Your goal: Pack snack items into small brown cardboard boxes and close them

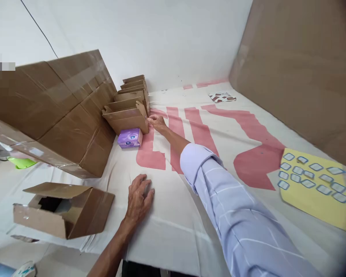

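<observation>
My right hand (157,122) reaches far across the table and touches the front corner of a row of small folded cardboard boxes (128,111); its fingers are curled against the nearest box. A small purple box (129,138) lies just in front of that row, left of the hand. My left hand (138,196) rests flat on the white cloth with red markings (207,127), fingers spread, holding nothing. An open small cardboard box (63,209) lies to its left near the table edge.
Large taped cardboard cartons (54,111) fill the left side. A yellow sheet with several blue-edged labels (314,184) lies at the right. A big cardboard panel (300,65) leans at the back right. A printed card (222,97) lies by the wall, a green object (21,162) at the left.
</observation>
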{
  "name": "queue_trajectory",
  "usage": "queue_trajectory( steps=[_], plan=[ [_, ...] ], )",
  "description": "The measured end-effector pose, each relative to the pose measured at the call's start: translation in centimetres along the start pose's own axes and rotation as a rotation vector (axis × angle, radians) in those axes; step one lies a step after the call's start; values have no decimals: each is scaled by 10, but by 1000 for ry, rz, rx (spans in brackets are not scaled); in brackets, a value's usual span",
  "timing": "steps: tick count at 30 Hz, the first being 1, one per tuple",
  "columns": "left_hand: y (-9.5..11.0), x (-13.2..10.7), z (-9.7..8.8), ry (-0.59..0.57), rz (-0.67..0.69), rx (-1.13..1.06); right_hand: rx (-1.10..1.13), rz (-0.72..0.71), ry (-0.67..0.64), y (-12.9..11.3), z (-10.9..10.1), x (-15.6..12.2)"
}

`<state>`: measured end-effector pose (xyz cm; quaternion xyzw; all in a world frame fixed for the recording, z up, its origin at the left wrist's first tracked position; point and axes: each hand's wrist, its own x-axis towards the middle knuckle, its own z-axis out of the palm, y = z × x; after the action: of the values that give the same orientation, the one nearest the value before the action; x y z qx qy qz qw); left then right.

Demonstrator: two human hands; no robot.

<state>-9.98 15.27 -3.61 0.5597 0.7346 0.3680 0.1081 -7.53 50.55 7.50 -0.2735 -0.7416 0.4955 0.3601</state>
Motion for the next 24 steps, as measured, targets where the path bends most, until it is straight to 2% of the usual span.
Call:
queue_trajectory(
  steps=[4,6,9,16,20,24],
  plan=[
    [6,-3,3,18,34,35,232,119,119,29,20,32],
    [13,-3,3,23,68,75,348,171,144,39,25,42],
    [24,-3,2,32,99,154,408,185,165,54,30,51],
    [29,-5,1,52,153,225,327,93,218,76,37,65],
    [28,-4,0,57,167,242,227,49,266,78,42,69],
    [29,-4,0,60,177,246,170,9,255,77,42,68]
  ],
)
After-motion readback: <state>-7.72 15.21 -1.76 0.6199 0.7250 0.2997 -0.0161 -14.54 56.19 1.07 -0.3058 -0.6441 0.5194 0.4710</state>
